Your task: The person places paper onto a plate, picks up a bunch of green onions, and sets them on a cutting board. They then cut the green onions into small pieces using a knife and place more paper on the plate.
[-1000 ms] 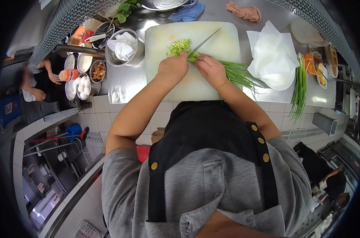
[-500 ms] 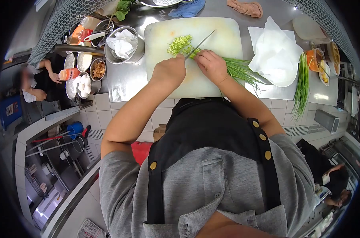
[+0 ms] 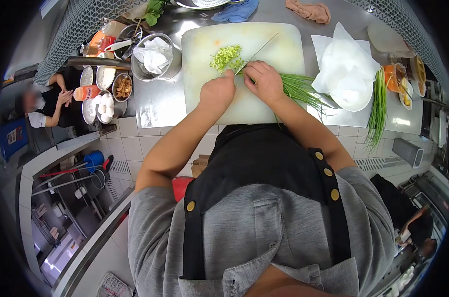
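Observation:
My left hand (image 3: 218, 93) is closed around the handle of a knife (image 3: 256, 53), whose blade slants up and away to the right, seen nearly edge-on. Against the blade, my right hand (image 3: 264, 82) has its fingers curled and pressed on a bunch of long green stalks (image 3: 299, 91). The stalks trail off to the right over the edge of the white cutting board (image 3: 204, 45). Finely chopped green pieces (image 3: 226, 58) lie in a loose pile left of the blade. My left fingers hide most of the handle.
A metal pot (image 3: 173, 62) with white paper stands left of the board, near small bowls holding eggs (image 3: 105, 108) and brown pieces (image 3: 122, 86). At right are a paper-covered bowl (image 3: 347, 62), more green stalks (image 3: 378, 109) and orange containers. Co-workers stand at far left and lower right.
My left hand has shifted slightly right and down, and the knife blade has turned more edge-on. The left co-worker's hands have come together; the one at lower right has moved an arm.

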Demonstrator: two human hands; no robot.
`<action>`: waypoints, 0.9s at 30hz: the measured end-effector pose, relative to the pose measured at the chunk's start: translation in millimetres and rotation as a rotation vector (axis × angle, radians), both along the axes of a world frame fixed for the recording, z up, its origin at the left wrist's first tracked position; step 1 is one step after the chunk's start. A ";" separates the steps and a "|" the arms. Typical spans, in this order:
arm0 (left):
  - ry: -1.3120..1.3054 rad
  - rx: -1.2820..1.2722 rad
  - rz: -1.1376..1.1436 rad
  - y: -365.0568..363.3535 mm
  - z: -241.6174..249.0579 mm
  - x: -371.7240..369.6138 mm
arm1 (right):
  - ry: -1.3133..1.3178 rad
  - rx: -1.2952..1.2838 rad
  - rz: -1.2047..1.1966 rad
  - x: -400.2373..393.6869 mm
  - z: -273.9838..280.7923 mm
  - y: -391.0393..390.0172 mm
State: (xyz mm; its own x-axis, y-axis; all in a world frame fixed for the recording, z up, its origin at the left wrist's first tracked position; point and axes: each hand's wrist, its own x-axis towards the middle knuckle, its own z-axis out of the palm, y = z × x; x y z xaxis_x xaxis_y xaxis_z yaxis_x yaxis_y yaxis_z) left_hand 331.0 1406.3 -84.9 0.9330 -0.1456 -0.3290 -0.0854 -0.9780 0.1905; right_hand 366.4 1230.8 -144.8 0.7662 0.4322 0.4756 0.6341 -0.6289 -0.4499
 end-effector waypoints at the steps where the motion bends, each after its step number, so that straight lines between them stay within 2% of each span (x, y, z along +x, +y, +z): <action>1: 0.010 -0.001 -0.006 -1.0 -2.9 4.8 | -0.007 -0.001 -0.001 2.1 0.8 0.1; 7: -0.045 -0.111 -0.078 9.9 30.0 21.7 | -0.030 0.024 0.024 -0.5 2.3 -2.0; 10: 0.005 -0.056 -0.060 8.1 43.3 10.1 | -0.030 0.031 0.025 0.2 1.5 -1.5; 14: 0.048 -0.032 0.007 1.0 9.1 0.4 | -0.024 0.015 0.010 -0.3 2.7 -1.1; 16: -0.058 -0.086 0.016 -3.2 -6.6 4.5 | -0.022 0.039 0.021 -1.5 3.3 -0.8; 19: -0.097 -0.120 -0.032 -4.8 -7.0 18.7 | -0.025 0.041 0.025 -3.0 4.0 -2.0; 24: 0.004 -0.079 -0.050 -1.0 40.7 18.0 | -0.040 0.009 0.027 0.1 1.3 -3.1; 27: 0.045 -0.048 -0.021 -0.8 27.2 8.6 | -0.050 0.008 0.026 0.6 -0.4 -3.0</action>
